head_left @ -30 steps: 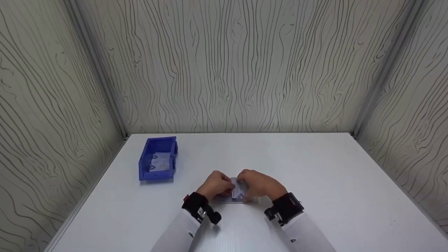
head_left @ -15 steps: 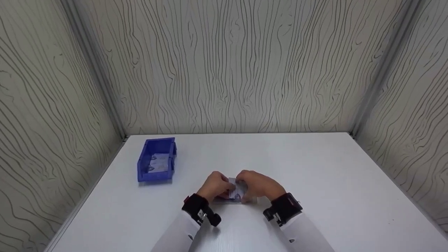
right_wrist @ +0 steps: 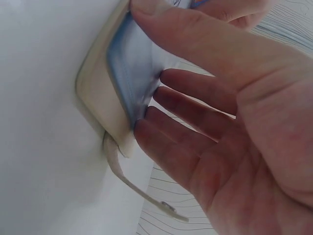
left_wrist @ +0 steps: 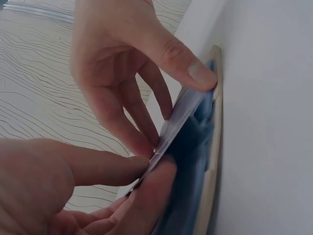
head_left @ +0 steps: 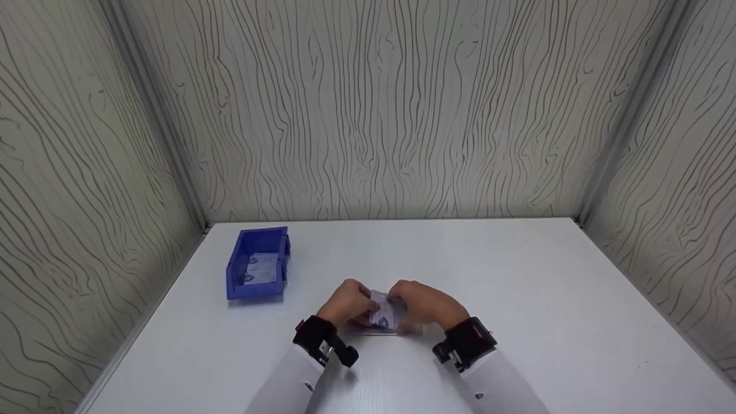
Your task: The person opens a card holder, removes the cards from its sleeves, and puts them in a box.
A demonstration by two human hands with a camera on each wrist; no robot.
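Note:
In the head view my left hand (head_left: 348, 303) pinches a pale printed card (head_left: 382, 310) between thumb and finger. The left wrist view shows the card (left_wrist: 177, 117) edge-on, tilted up from a flat, beige-edged holder (left_wrist: 213, 147) with a dark blue inside. My right hand (head_left: 426, 303) grips the holder, its thumb over the near edge and its fingers (right_wrist: 168, 129) spread along the opposite edge. In the right wrist view a thin beige strap (right_wrist: 134, 188) hangs from the holder's corner. Both hands hide much of the holder from above.
A blue open bin (head_left: 257, 290) with pale printed cards (head_left: 261, 268) in it stands at the back left of the white table (head_left: 489, 253). Wood-patterned panels (head_left: 368, 115) enclose the table at the back and sides.
My left hand has shifted slightly left with the card, which now leans more and shows more of its printed face. The right hand stays nearly in place.

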